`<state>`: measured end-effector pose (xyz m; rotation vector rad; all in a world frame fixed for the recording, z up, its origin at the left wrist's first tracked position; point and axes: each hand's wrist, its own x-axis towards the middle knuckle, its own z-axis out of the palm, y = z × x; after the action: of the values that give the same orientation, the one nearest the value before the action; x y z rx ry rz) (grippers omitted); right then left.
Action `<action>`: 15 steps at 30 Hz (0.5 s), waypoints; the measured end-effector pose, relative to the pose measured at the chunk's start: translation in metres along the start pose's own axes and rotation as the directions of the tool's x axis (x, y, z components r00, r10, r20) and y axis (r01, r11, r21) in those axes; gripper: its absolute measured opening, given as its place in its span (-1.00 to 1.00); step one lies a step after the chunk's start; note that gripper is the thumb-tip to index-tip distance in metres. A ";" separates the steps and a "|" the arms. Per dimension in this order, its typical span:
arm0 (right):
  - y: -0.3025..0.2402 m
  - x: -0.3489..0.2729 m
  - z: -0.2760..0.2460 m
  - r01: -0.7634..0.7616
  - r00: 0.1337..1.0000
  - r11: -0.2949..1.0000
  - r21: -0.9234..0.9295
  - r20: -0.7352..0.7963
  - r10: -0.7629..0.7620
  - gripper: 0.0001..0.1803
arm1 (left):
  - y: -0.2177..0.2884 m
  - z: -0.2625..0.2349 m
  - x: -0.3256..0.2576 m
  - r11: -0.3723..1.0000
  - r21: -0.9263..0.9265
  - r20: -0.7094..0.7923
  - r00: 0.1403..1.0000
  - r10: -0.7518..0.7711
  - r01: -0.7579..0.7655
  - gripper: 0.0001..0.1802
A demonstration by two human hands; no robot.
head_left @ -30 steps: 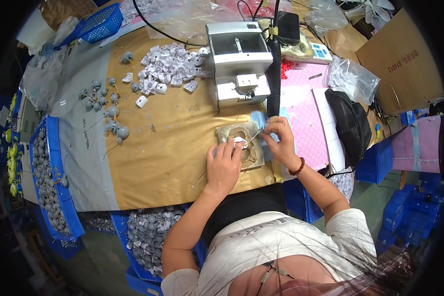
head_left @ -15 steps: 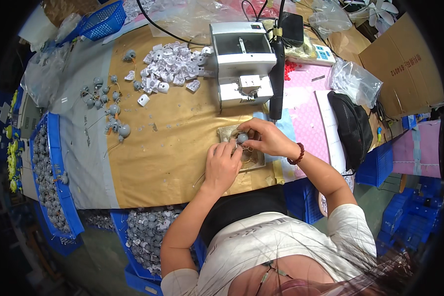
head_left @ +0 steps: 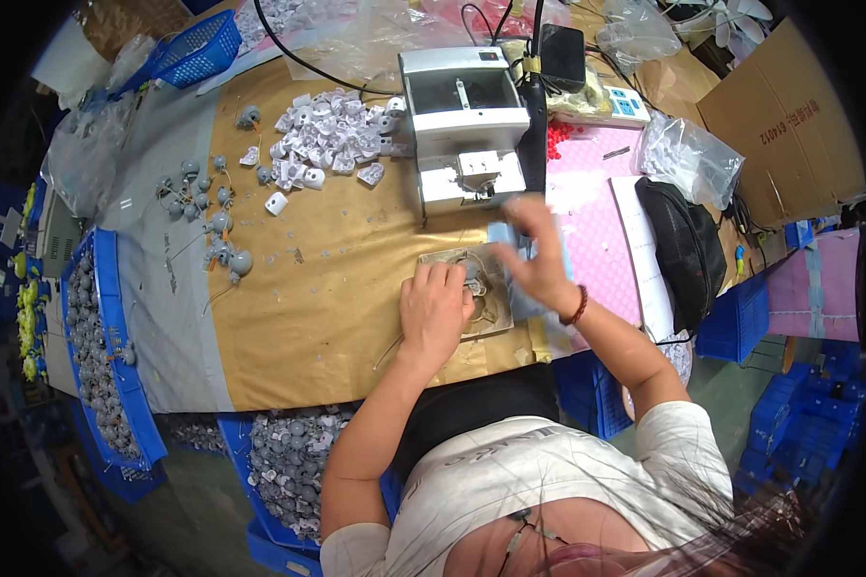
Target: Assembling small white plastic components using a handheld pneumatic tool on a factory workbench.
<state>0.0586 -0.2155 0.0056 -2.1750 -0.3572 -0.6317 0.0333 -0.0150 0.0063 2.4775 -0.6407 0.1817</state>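
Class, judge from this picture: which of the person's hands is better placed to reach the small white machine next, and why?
Probably the right hand: it is raised, blurred, just below the white machine. The left hand rests on the clear tray.

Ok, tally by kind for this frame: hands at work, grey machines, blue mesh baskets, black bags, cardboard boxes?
Hands: 2, left hand and right hand
Grey machine: 1
Blue mesh basket: 1
Black bag: 1
Cardboard box: 1
Total: 6

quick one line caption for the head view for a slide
Seated person's left hand presses on a small metal plate on a brown table while the right hand lifts, blurred, before a grey benchtop machine.
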 end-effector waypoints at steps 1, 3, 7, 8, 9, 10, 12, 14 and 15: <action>0.014 0.009 -0.002 0.011 0.978 0.996 -0.089 -0.208 -0.029 -0.36 | 0.000 0.001 0.000 1.000 -0.003 -0.008 1.000 0.003 -0.003 -0.63; 0.036 0.037 -0.009 -0.214 0.942 0.976 -0.045 -0.274 0.194 -0.40 | 0.001 0.002 0.001 1.000 -0.007 -0.024 0.999 0.023 -0.023 -0.63; 0.067 0.055 -0.019 -0.502 0.862 0.830 0.243 0.053 0.505 -0.41 | 0.000 0.004 0.000 1.000 -0.022 -0.037 0.999 0.016 -0.016 -0.63; 0.063 0.055 -0.019 -0.481 0.868 0.841 0.248 0.001 0.496 -0.41 | 0.000 0.004 -0.001 1.000 -0.027 -0.038 0.999 0.014 -0.015 -0.63; 0.058 0.055 -0.020 -0.461 0.872 0.852 0.249 -0.052 0.487 -0.41 | 0.000 0.004 -0.001 0.999 -0.033 -0.039 0.999 0.013 -0.014 -0.62; 0.046 0.056 -0.019 -0.297 0.907 0.912 0.282 -0.215 0.361 -0.39 | -0.001 0.003 0.001 0.999 -0.031 -0.040 0.999 0.007 -0.008 -0.63; 0.013 0.069 -0.022 0.050 0.870 0.897 0.439 -0.460 0.177 -0.32 | -0.001 0.001 0.000 0.999 -0.037 -0.022 1.000 0.000 0.000 -0.63; -0.032 0.097 -0.044 0.108 0.933 0.857 0.505 -0.349 0.088 -0.40 | 0.002 -0.001 -0.001 0.998 -0.064 -0.026 1.000 -0.001 -0.001 -0.64; -0.047 0.108 -0.047 0.098 0.958 0.784 0.612 -0.273 0.093 -0.41 | 0.003 -0.002 0.000 0.997 -0.074 -0.033 0.999 0.003 -0.006 -0.64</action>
<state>0.1131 -0.2187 0.1203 -1.4206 -0.3491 -0.7029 0.0323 -0.0156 0.0096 2.3975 -0.6284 0.1961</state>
